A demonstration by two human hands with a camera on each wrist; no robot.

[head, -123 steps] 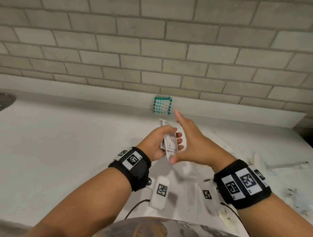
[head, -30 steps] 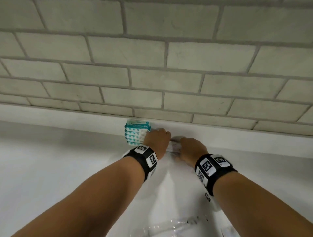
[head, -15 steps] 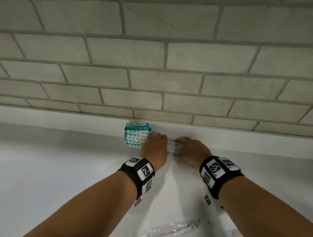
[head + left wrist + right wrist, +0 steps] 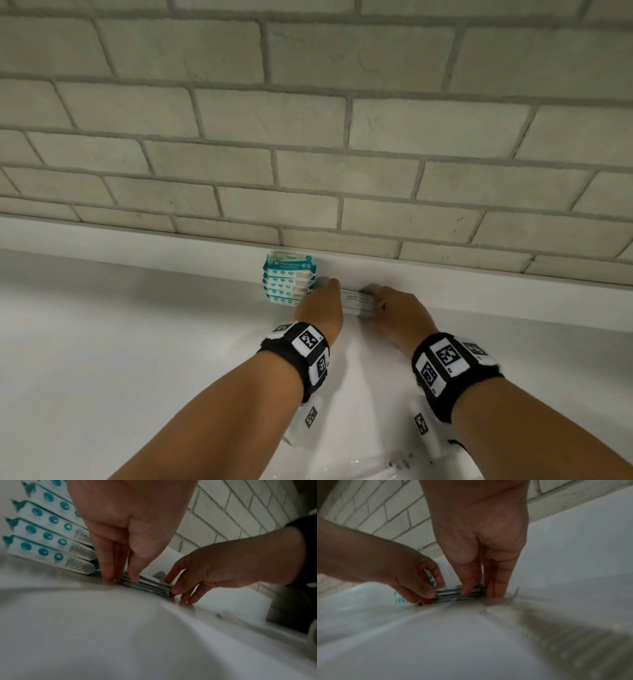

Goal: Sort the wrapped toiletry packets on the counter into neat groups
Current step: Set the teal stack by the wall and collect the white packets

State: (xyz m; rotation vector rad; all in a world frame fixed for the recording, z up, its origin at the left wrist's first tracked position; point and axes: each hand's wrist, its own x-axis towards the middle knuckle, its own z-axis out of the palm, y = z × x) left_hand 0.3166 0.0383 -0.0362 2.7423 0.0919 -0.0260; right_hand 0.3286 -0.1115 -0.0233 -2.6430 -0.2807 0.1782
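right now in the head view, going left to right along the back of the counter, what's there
stack of teal packets → left hand → stack of white packets held between both hands → right hand

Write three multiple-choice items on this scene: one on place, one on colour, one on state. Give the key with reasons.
1. Where does the white packet stack lie?
A. right of the teal packets
B. left of them
C. on top of them

2. What colour marks the other stack?
A. red
B. teal
C. yellow

3. What are the hands doing?
A. hanging idle
B. pinching the white stack's ends
C. lifting the teal stack

Key: A, it sits to their right at the ledge; B, teal dots show; B, left hand and right hand hold its ends.
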